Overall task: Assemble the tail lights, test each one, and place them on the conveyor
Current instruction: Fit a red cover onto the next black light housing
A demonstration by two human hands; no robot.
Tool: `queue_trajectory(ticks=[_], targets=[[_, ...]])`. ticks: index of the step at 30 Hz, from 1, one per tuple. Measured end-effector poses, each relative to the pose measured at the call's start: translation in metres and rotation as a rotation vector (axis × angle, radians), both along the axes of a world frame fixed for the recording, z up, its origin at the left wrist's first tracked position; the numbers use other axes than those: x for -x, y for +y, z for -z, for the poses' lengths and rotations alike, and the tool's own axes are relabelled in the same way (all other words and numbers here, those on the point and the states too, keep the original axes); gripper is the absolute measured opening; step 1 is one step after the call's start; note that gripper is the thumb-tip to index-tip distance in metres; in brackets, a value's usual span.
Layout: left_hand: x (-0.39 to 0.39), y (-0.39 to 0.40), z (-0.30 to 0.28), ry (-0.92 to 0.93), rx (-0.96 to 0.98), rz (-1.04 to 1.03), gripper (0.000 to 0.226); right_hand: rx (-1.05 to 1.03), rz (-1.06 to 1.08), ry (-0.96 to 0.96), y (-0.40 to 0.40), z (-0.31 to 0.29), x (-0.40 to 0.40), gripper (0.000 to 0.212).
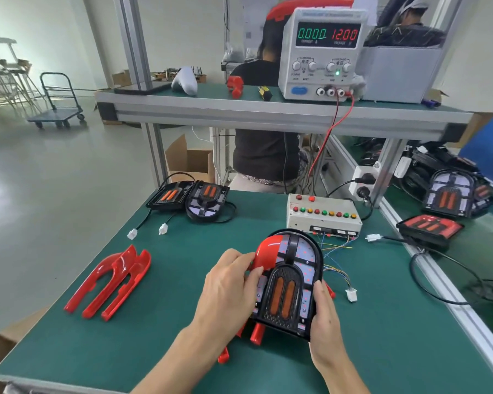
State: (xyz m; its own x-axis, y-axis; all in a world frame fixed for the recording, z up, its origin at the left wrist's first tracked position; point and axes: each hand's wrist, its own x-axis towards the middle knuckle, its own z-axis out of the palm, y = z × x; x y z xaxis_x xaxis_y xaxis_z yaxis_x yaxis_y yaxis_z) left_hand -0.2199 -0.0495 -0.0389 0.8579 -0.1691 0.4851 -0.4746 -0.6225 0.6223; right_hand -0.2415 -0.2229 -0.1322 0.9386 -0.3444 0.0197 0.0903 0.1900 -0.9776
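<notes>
**Both hands on a tail light at the front of the green bench**

Head view. The tail light body point(289, 282) is an arch-shaped black plastic housing, round at the far end and square at the near end. Inside it sits a pale, speckled board crossed by black ribs, and a raised black arch with a dimpled texture frames two long orange reflector strips. It lies near the front edge of the green mat point(182, 280), tilted up off the surface, with glossy red prongs showing under its near end.

The left hand point(228, 291) has its fingers curled around a glossy red lens piece point(268, 253), smooth and rounded, held against the housing's upper left corner. The right hand point(323, 317) grips the housing's right edge, thumb lying along the rim.

To the left on the mat lie spare red lens covers point(108, 282), shiny horseshoe-shaped mouldings stacked loosely. Farther back sit two more black tail light housings point(190, 199) with black cables and white plugs. Just beyond the held housing stands a cream test box point(322, 216) with rows of red, green and yellow buttons and thin coloured wires. On the upper shelf a power supply point(322, 55) reads 0.000 and 12.00.
</notes>
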Motion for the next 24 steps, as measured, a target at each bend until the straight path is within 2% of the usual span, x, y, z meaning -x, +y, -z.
queue_trajectory(ticks=[2,5,15,24], targets=[[0.000,0.000,-0.001,-0.012,0.002,-0.010,0.016,0.007,0.003,-0.015,0.000,0.001,-0.001,0.065],[0.001,-0.001,-0.001,-0.019,-0.022,-0.017,0.014,0.007,0.002,-0.042,-0.001,0.001,-0.002,0.074],[-0.001,-0.010,-0.004,-0.030,0.022,-0.022,0.015,0.073,-0.016,-0.077,0.000,-0.001,-0.002,0.036],[0.001,-0.012,0.004,-0.044,-0.110,-0.079,0.022,0.079,-0.064,-0.098,0.002,-0.007,0.000,0.037]])
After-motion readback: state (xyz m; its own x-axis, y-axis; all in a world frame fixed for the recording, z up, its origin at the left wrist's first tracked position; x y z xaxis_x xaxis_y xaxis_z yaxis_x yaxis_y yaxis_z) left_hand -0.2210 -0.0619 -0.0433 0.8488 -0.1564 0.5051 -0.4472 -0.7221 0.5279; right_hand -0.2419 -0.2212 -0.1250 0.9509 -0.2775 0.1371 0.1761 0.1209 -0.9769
